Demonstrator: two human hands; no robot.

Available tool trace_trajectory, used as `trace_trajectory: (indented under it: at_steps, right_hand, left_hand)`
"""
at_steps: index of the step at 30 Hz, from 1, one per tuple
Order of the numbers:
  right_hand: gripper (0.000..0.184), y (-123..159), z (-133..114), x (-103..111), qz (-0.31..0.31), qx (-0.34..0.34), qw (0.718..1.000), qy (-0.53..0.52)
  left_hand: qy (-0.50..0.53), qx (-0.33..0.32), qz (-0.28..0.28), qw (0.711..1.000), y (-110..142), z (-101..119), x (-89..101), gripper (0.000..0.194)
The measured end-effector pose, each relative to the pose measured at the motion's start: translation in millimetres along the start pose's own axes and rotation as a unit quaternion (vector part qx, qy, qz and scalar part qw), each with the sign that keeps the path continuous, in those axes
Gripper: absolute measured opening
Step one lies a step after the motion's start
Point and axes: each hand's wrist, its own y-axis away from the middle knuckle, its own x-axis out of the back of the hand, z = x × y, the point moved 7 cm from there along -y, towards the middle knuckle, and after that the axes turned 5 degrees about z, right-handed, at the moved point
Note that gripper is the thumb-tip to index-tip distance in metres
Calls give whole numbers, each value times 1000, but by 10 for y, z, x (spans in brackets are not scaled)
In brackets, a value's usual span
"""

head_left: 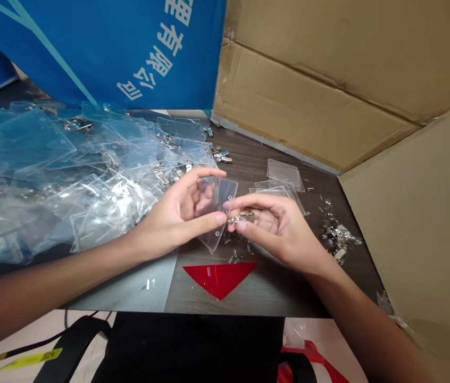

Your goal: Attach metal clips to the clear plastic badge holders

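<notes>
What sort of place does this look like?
Likely a makeshift workroom for small-parts handwork: a heap of clear badge holders and loose metal clips cover a dark table, with cardboard walling it in.

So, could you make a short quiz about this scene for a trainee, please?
1. What does the left hand hold?
2. True or false: the right hand pinches a metal clip.
3. Where does the large heap of clear plastic holders lie, as seen from the hands?
A. To the left
B. To the right
C. Under them

Key:
1. A clear plastic badge holder
2. True
3. A
</notes>
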Motion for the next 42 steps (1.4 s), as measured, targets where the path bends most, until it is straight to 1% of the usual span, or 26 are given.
trace_trajectory:
  at_steps: [3,7,13,15,18,20,27,34,39,41,42]
  right_hand:
    - [36,-24,45,31,22,-10,1000,1]
    - [40,-50,99,70,41,-29,999,-7]
    - [40,-15,90,68,49,-28,998,-12]
    - [44,-4,82,53,50,-30,998,-1]
    - [49,-8,84,30,51,-31,998,17]
    - [47,-19,84,24,59,-18,998,33]
    - [26,-24,51,34,80,39,992,90]
    - [15,-13,-51,10,53,62,988,135]
    - [13,-38,-27,2,42,60,986,149]
    - [19,-60,-14,39,37,52,988,142]
    - [24,-69,-24,77,39,51,986,151]
  left_hand:
    - [-17,2,10,1000,-17,3,-1,62]
    - [-30,1,26,999,-38,9,18,62]
    - [-82,-43,71,993,-24,63,85,59]
    - [-103,-60,85,989,-8,90,90,57]
    - [-130,-68,100,984,17,110,86,57]
    - [-148,-70,107,981,32,118,77,56]
    - [-174,-77,113,975,70,113,44,54]
    - [-200,-96,97,970,111,83,46,54]
    - [-200,-88,78,973,95,77,10,58]
    - [-205,-84,77,972,59,120,22,58]
    - [-209,-85,81,971,31,158,50,58]
